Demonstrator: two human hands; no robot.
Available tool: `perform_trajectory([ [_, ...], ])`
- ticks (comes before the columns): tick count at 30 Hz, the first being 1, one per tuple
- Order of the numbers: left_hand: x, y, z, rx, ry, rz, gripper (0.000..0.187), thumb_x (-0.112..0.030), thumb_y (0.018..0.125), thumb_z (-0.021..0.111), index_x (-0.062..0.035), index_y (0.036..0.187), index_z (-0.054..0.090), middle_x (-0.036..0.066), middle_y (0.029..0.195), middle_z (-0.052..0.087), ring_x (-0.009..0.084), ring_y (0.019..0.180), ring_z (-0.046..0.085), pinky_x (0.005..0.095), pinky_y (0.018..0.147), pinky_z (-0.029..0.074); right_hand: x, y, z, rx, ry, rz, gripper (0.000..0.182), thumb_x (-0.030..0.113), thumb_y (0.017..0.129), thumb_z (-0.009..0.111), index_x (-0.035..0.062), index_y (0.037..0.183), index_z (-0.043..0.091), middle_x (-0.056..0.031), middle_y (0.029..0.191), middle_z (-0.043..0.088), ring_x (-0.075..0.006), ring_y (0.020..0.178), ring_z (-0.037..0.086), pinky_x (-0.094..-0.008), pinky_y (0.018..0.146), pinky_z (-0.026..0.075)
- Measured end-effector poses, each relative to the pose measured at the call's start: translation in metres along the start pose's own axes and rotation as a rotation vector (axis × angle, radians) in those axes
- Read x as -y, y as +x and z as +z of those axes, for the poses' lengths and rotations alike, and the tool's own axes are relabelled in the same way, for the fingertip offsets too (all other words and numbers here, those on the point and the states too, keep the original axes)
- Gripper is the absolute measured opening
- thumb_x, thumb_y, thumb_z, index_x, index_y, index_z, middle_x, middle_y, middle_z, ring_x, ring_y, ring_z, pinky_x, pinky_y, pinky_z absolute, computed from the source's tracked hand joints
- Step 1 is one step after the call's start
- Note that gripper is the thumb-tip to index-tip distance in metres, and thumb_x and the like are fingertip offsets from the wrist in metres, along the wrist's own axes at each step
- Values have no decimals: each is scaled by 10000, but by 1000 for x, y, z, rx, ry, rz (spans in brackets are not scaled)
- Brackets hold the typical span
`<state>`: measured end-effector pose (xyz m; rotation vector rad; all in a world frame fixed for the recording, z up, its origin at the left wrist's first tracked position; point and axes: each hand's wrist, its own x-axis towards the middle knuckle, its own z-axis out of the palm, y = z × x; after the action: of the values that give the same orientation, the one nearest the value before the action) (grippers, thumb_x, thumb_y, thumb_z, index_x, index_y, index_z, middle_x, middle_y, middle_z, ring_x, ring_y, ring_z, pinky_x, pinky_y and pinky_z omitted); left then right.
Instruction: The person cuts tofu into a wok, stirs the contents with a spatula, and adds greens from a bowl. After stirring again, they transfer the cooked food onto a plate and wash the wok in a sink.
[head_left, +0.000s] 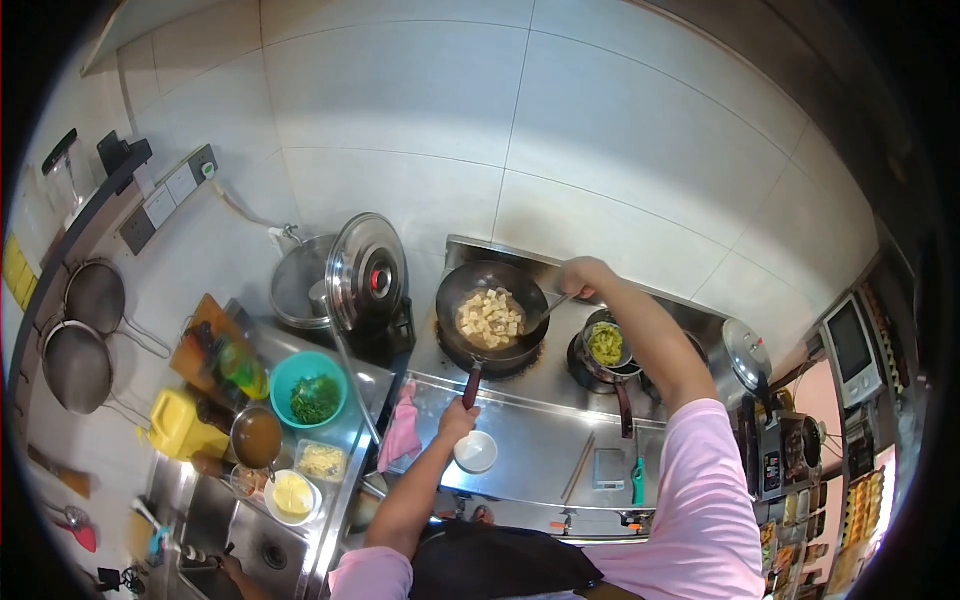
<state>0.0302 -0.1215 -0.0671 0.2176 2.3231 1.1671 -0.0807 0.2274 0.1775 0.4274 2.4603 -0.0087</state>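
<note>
Through the head camera I have both hands in sight, each grip closed. The left hand [458,420] is wrapped around the brown handle [472,388] of the wok [452,293], which sits on the stove [558,375]. The right hand [588,278], just past the wok's right rim, is curled around one slender utensil [553,308] whose far end reaches inside the wok; I cannot tell the shape of its tip.

I count one wok, round and dark, holding a heap of pale, blocky cubes [490,318], too overlapped for me to number. Right of the wok I see one saucepan [585,362] with green pieces [606,343] inside. On the wok's near side is one smooth white bowl [475,452]; near and to the wok's right, two thin chopsticks [577,468] and one flat scale [608,478].

Left of the wok I find one crumpled pink cloth [402,428], one shiny metal lid [360,265] and one round turquoise bowl [288,378] of chopped greens [315,400]. Two mesh strainers [78,368] hang well to the wok's left.
</note>
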Motion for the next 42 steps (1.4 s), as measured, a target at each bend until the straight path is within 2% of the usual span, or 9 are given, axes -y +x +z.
perform_trajectory([
  [4,9,8,1,16,7,27,413,-298,871,682,-33,1178,609,223,1074,692,384,1050,659,456,907,492,27,-20,3,-239,-60,52,196,106,784,611,78,914,756,-103,917,753,-284,850,731,-386,740,573],
  [7,16,14,5,47,-65,-13,403,-281,864,686,-26,1167,615,227,1064,693,379,1045,662,454,905,492,37,-22,1,-472,-192,-39,215,121,779,636,110,952,764,-116,984,749,-288,937,725,-408,761,574],
  [16,27,28,6,119,-100,-30,403,-259,846,691,-4,1151,624,237,995,702,384,960,687,452,851,511,75,-37,13,-531,-364,-197,153,155,784,651,78,861,758,-150,922,742,-314,914,718,-424,762,571],
  [19,42,39,13,31,-137,102,297,-189,855,629,-12,1092,597,49,630,571,144,444,516,314,378,402,84,-53,32,-595,-492,-346,136,140,798,639,70,828,752,-148,898,743,-294,895,722,-414,741,572],
  [22,28,26,-2,76,-75,-9,389,-266,852,688,2,1132,652,239,987,707,380,970,689,448,851,512,63,-33,76,-723,-506,-453,163,194,833,629,95,824,758,-119,893,745,-293,825,728,-418,708,559],
  [23,25,24,-5,74,-72,-7,387,-269,852,689,2,1127,657,241,992,707,383,983,685,449,857,509,54,-33,86,-766,-489,-481,167,195,838,624,94,832,758,-115,881,745,-297,823,727,-418,705,559],
  [26,29,27,-10,78,-56,-8,380,-278,852,692,1,1109,667,234,973,708,374,954,688,442,835,511,34,-52,95,-579,-395,-296,178,192,859,605,91,815,745,-123,863,735,-305,823,724,-428,711,558],
  [35,23,25,-21,152,-205,-11,332,-266,850,686,-10,1058,648,67,663,597,151,463,523,320,423,409,28,-47,137,-627,-171,-73,218,150,923,526,81,1101,631,-160,1004,701,-327,942,698,-457,771,556],
  [42,11,15,-32,188,-215,-33,313,-249,860,662,-8,1056,629,49,617,562,141,409,481,307,367,364,19,-81,164,-525,-100,-248,217,156,933,525,81,1108,629,-156,1024,674,-351,930,691,-452,785,562],
])
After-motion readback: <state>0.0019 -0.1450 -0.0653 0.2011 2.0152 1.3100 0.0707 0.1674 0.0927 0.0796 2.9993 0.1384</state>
